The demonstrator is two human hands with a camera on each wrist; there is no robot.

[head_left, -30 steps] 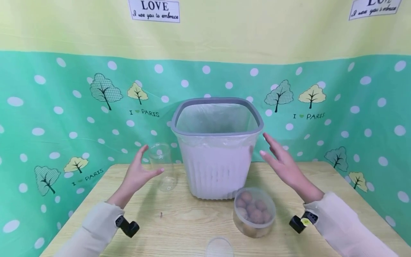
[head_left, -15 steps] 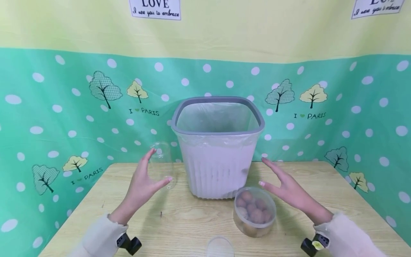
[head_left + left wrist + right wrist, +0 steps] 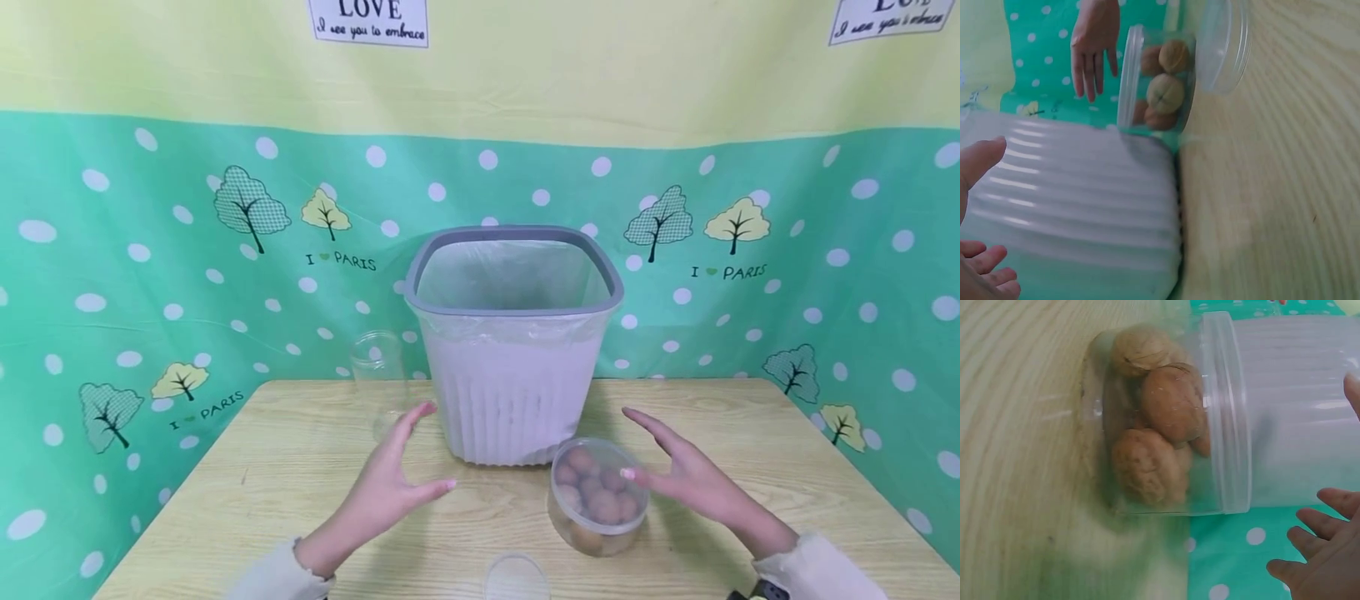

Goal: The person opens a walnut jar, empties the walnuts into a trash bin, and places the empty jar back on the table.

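A clear round jar (image 3: 597, 500) of walnuts (image 3: 1170, 403), with a translucent lid (image 3: 1227, 412) on top, stands on the table at the bin's front right corner. My right hand (image 3: 693, 479) is at the jar's right side, fingers spread and holding nothing; its thumb tip overlaps the lid's edge in the head view. Left of the jar, my left hand (image 3: 382, 492) hovers over the table in front of the bin, thumb and fingers apart, with nothing in it. The left wrist view shows the jar (image 3: 1159, 81) beyond the left hand's fingers (image 3: 988, 259).
A lilac bin (image 3: 517, 392) with a grey rim and plastic liner stands at the middle back. Behind my left hand is a tall clear jar (image 3: 378, 375). A clear round lid (image 3: 517, 579) lies at the front of the wooden table (image 3: 247, 500).
My left hand has moved right and down, away from the tall clear jar. My right hand has come down from beside the bin to the walnut jar.
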